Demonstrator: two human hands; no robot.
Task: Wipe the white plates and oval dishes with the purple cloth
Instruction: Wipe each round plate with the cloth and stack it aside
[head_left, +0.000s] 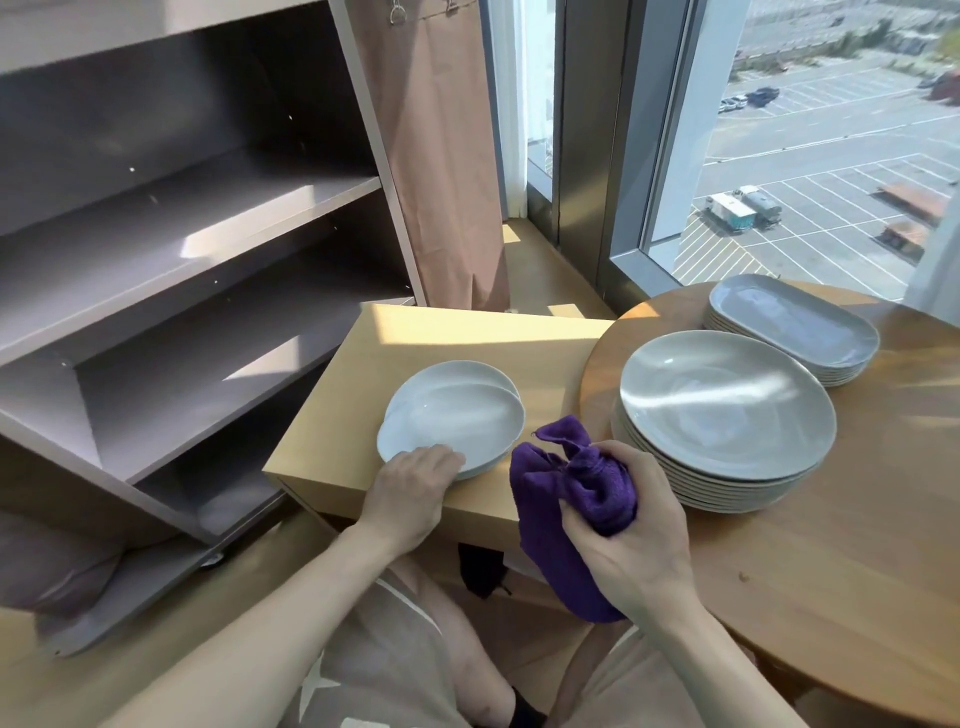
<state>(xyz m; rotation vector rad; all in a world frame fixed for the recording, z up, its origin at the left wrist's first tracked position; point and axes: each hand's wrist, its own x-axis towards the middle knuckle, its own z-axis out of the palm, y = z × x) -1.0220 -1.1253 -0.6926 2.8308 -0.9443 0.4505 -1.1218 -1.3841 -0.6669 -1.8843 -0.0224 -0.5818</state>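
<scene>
Two or three white plates (451, 415) lie stacked unevenly on a light wooden side table (467, 332). My left hand (410, 483) grips the near rim of the top plate. My right hand (628, 525) holds the bunched purple cloth (566, 499) just right of those plates, above the gap between the tables; the cloth's tail hangs down below my hand. On the round wooden table (857, 545) stands a tall stack of round white plates (727, 410), and behind it a stack of oval dishes (792, 322).
A grey shelf unit (197, 270) with bare shelves stands to the left. A brown curtain (441, 156) hangs behind the side table. Large windows (831, 130) run along the right. My legs are below, between the tables.
</scene>
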